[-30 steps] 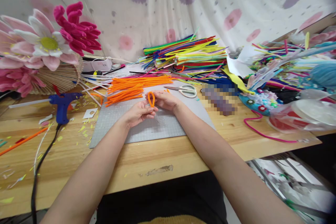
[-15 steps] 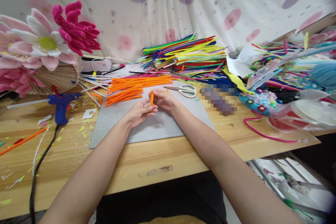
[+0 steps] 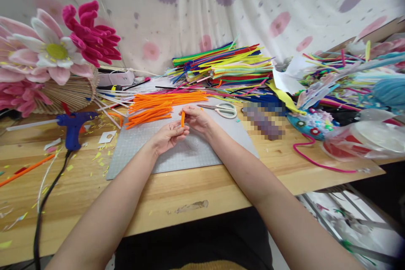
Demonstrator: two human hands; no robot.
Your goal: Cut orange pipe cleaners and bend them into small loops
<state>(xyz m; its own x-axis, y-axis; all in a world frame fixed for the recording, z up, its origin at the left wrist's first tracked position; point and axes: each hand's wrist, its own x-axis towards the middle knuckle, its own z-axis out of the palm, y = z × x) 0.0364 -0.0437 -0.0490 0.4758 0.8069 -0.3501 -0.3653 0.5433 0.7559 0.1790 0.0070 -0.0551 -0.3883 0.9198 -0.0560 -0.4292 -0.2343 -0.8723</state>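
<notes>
A short orange pipe cleaner piece (image 3: 182,119) is held upright between both hands, above the grey cutting mat (image 3: 133,152). My left hand (image 3: 171,136) pinches its lower end, and the fingers of my right hand (image 3: 195,119) close on its upper end. Just behind my hands, orange pipe cleaners (image 3: 152,107) lie in piles on the back left of the mat. Scissors with pale handles (image 3: 226,110) rest at the mat's back edge, right of my right hand.
A blue glue gun (image 3: 73,128) with a black cord lies at the left, below plush flowers (image 3: 57,52). Bundles of coloured pipe cleaners (image 3: 228,65) are stacked behind. Wrapped plastic spools (image 3: 367,139) and a pink cord (image 3: 316,160) are at the right.
</notes>
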